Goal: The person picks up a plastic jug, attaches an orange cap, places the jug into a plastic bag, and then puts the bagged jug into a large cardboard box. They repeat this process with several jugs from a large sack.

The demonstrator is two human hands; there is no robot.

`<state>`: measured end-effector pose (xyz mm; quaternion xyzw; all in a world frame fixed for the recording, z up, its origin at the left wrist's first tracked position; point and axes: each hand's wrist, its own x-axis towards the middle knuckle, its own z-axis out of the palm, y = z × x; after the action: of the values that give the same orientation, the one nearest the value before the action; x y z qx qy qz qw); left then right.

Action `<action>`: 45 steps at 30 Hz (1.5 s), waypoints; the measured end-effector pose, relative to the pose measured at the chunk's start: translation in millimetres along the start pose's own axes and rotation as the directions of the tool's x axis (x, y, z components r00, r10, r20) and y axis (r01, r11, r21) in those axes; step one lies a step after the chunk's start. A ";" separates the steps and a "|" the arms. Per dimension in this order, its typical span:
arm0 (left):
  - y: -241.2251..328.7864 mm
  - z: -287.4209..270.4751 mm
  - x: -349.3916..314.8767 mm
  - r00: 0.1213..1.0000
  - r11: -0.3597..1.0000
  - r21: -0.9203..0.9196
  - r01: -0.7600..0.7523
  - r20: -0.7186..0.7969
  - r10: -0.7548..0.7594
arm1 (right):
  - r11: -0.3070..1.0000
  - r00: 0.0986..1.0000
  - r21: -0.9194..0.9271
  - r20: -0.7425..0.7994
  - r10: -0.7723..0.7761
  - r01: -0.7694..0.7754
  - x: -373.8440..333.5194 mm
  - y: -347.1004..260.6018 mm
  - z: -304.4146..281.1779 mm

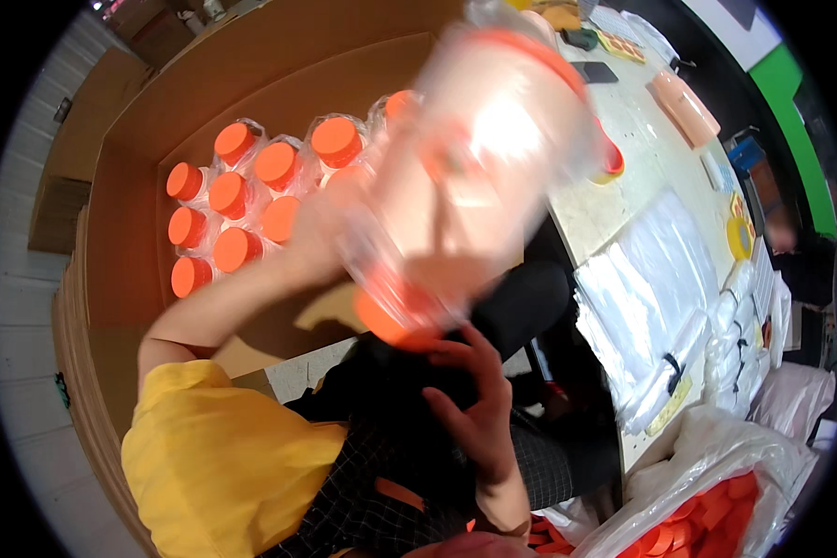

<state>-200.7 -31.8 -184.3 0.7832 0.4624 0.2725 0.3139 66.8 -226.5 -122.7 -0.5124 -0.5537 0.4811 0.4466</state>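
Note:
A large pale-pink bottle (474,195) in clear plastic is held up close in front, tilted and heavily blurred. Its orange cap (395,312) points down toward my lap, and an orange band rings the upper end. My left hand (333,223) is against the bottle's left side and appears to grip it, the fingers smeared and partly hidden. Below the cap, my right hand (474,409) has its fingers apart; whether the fingertips touch the wrapping I cannot tell. Several wrapped bottles with orange caps (237,249) stand upright in rows in a cardboard box (121,186) at the left.
On the right, a pale table (614,121) carries a stack of clear plastic bags (651,279), another pink bottle (685,110) lying down, a dark phone (595,73) and a yellow tape roll (739,238). At lower right, a plastic sack (707,446) holds orange caps (688,525).

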 end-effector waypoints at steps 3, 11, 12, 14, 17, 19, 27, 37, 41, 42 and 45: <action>-63.5 -101.2 45.1 0.977 0.985 -0.143 0.101 -0.175 -0.126 | 0.972 0.959 -0.035 0.174 -0.224 0.233 35.3 -16.0 9.4; -311.9 -183.6 68.2 0.640 0.613 -0.279 0.739 0.003 -0.769 | 0.916 0.932 -0.217 -0.216 0.291 -0.336 -69.4 70.7 -12.8; -318.7 -176.3 62.5 0.557 0.554 -0.117 0.824 -0.012 -0.831 | 0.894 0.871 -0.092 -0.289 0.398 -0.439 -98.6 79.2 -10.8; -321.9 -176.6 60.5 0.501 0.481 0.192 0.855 -0.067 -0.863 | 0.805 0.715 0.081 -0.413 0.564 -0.588 -141.0 72.0 -1.2; -308.8 -181.1 60.6 0.599 0.463 0.536 0.706 -0.104 -0.794 | 0.803 0.639 0.179 -0.519 0.569 -0.569 -179.9 81.5 6.4; -287.6 -178.8 78.7 0.740 0.448 0.689 0.570 -0.193 -0.644 | 0.825 0.649 0.139 -0.551 0.525 -0.549 -165.2 80.6 4.1; -223.3 -104.1 245.3 0.950 0.829 0.515 0.216 0.085 -0.301 | 0.811 0.790 -0.106 -0.329 0.517 -0.575 -66.3 74.5 -27.5; -354.7 -34.5 270.4 0.636 0.623 0.781 -0.044 0.503 -0.586 | 0.684 0.447 0.301 -0.573 0.687 -0.665 -108.7 117.5 10.5; -359.4 -28.9 286.6 0.592 0.638 0.767 -0.065 0.545 -0.594 | 0.574 0.334 0.321 -0.565 0.755 -0.753 -92.9 125.9 33.3; -361.3 -28.0 285.4 0.581 0.641 0.765 -0.067 0.552 -0.598 | 0.622 0.350 0.352 -0.590 0.728 -0.699 -94.5 131.6 29.2; -366.2 -28.8 289.5 0.570 0.652 0.755 -0.065 0.564 -0.597 | 0.706 0.392 0.404 -0.621 0.678 -0.581 -78.5 130.7 20.1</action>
<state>-301.2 371.8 -398.3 0.7870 0.4683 -0.3502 0.1967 70.9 -304.8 -255.1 -0.8016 -0.0587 0.3975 0.4427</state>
